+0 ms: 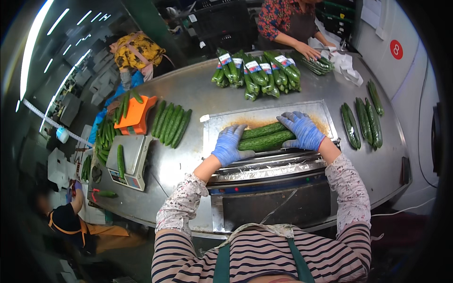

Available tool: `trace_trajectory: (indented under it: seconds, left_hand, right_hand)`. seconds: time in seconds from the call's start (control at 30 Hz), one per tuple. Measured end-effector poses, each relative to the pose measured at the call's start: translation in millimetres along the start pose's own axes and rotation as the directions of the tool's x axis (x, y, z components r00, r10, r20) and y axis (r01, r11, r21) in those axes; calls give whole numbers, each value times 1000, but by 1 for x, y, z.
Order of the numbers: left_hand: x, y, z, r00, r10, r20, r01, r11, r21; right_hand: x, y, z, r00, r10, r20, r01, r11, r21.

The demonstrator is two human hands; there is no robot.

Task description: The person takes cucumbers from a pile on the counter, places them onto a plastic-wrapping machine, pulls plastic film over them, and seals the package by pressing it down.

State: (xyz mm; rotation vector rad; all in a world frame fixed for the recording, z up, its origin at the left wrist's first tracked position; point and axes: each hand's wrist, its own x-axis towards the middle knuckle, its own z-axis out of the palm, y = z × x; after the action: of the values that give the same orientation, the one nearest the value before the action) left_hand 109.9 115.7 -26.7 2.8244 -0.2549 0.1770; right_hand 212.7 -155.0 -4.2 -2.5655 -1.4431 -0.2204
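Two green cucumbers lie side by side on the metal plate of a film wrapping machine, behind its roll of clear film. My left hand, in a blue glove, grips their left ends. My right hand, gloved alike, is round their right ends. Whether film covers these two cucumbers, I cannot tell. To the left, several loose cucumbers lie in a row. Wrapped cucumbers rest at the right of the steel table.
A weighing scale with one cucumber and an orange tray stand at the left. Labelled packs of cucumbers are piled at the back. A co-worker handles cucumbers across the table; others are at the left.
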Motion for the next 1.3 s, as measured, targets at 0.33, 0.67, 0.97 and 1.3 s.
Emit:
trace_trajectory:
  seconds: [0.33, 0.67, 0.97, 1.3]
  left_hand:
    - [1, 21, 10, 988, -150, -34, 150, 989, 2]
    - [-91, -17, -29, 864, -293, -410, 219, 951, -218]
    - [-125, 8, -30, 836, -548, 9, 543, 830, 126]
    - [-106, -31, -12, 728, -601, 330, 647, 445, -618]
  right_hand:
    - [-10, -1, -3, 993, 32, 111, -37, 998, 43]
    - [-91, 9, -31, 856, 370, -362, -288, 922, 260]
    - [-137, 9, -31, 645, 736, 205, -720, 676, -157]
    - [-133, 31, -13, 552, 737, 391, -720, 186, 668]
